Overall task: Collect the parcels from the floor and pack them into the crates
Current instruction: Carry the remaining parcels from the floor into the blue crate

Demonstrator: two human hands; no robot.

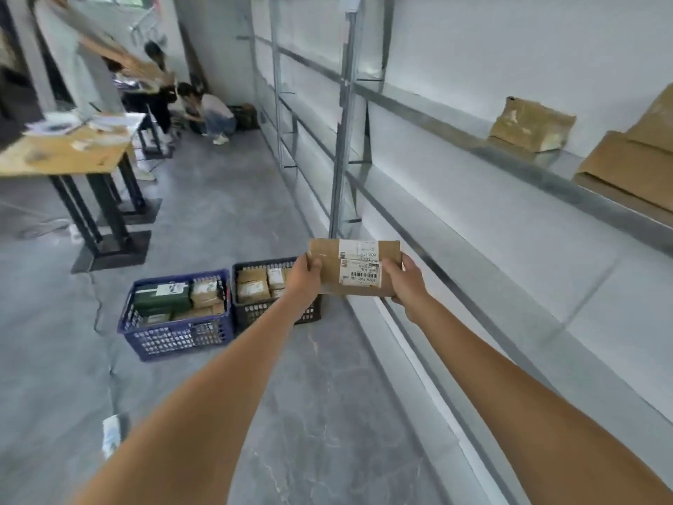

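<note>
I hold a flat brown cardboard parcel (329, 275) with white barcode labels out in front of me, above the floor. My left hand (305, 278) grips its left end and my right hand (405, 282) grips its right end. Below and to the left stand two crates on the grey floor. The blue crate (174, 338) holds a green box and brown parcels. The black crate (255, 312) beside it is packed with brown parcels, and my left forearm covers part of it.
Metal shelving (342, 140) runs along the white wall on the right, with cardboard packages (531, 125) on one shelf. A wooden table (62, 158) on black legs stands at left. People (215, 114) crouch at the far end. A small white item (111, 433) lies on the floor.
</note>
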